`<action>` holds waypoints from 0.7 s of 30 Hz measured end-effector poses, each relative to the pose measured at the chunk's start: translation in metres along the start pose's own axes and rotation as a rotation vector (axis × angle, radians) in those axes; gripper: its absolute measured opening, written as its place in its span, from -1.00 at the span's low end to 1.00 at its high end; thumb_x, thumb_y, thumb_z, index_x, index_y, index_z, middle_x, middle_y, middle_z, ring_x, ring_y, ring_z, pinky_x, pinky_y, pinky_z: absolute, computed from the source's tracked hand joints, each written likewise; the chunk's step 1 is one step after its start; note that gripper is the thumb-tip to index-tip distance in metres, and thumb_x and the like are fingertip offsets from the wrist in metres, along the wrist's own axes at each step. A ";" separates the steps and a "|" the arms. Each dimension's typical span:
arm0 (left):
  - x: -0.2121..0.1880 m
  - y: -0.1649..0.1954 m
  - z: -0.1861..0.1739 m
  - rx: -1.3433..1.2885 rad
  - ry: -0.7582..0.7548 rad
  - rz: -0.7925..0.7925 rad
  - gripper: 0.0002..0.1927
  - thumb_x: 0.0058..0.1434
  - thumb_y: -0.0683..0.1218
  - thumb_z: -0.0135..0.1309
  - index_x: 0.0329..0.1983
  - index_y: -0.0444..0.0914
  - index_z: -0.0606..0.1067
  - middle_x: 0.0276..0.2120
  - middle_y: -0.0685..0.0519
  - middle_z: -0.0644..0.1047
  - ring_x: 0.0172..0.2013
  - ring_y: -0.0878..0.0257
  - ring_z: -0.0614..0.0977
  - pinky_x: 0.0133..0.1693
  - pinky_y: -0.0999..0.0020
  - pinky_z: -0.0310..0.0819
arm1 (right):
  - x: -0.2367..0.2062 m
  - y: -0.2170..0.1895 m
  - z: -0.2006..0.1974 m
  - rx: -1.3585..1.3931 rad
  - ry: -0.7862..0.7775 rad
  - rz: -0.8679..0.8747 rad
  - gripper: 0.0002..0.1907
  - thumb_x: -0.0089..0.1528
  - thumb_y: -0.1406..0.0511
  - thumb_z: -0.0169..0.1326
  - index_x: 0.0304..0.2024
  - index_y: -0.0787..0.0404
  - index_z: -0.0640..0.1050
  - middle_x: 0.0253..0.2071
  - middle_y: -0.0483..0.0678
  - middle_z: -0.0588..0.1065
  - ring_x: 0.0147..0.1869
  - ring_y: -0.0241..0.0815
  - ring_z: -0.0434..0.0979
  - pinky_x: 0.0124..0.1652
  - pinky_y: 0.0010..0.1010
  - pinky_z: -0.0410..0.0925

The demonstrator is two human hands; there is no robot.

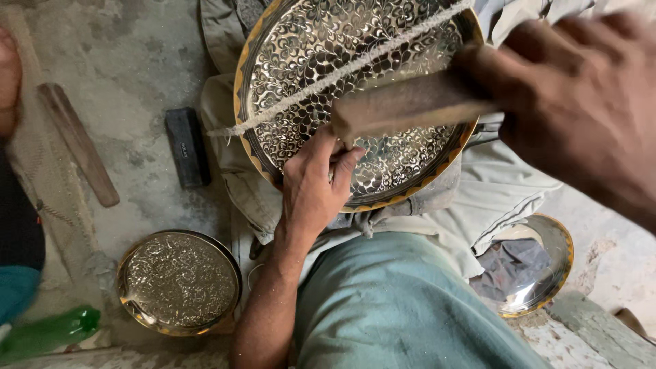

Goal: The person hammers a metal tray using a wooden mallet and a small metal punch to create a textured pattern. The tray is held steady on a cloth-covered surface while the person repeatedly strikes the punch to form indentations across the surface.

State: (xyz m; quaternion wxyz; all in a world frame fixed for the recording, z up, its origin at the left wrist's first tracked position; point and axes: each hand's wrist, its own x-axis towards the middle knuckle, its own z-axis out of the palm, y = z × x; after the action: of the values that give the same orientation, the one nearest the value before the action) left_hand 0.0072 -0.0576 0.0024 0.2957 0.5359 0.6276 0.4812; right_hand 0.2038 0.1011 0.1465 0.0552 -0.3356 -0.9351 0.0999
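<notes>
A large round engraved brass tray [321,48] with a black floral pattern rests on my lap over grey cloth. A thick white cord [342,72] runs across it. My left hand [314,184] rests on the tray's near rim with its fingers closed around a small tool that is mostly hidden. My right hand [581,96], blurred and close to the camera, grips a wooden mallet [410,106] whose head hangs just above the left hand.
A smaller engraved brass plate [178,281] lies on the concrete floor at lower left. A shiny brass plate [540,273] lies at lower right. A black block [186,147], a wooden stick [76,142] and a green bottle [48,331] lie at left.
</notes>
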 end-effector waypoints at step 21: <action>-0.006 -0.008 0.004 0.021 -0.020 0.009 -0.72 0.41 -0.12 0.17 0.10 -0.28 0.43 -0.22 -0.03 0.60 -0.27 0.19 0.71 -0.30 0.32 0.63 | 0.003 0.020 0.012 0.268 -0.059 0.026 -0.66 0.14 0.56 0.06 -0.04 0.27 0.50 -0.16 0.12 0.52 -0.07 0.18 0.56 -0.10 -0.09 0.45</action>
State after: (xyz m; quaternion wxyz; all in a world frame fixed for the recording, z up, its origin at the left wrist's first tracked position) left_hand 0.0091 -0.0617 -0.0069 0.2943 0.5466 0.6271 0.4705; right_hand 0.2118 0.1159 0.1306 0.0705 -0.3341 -0.9102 0.2343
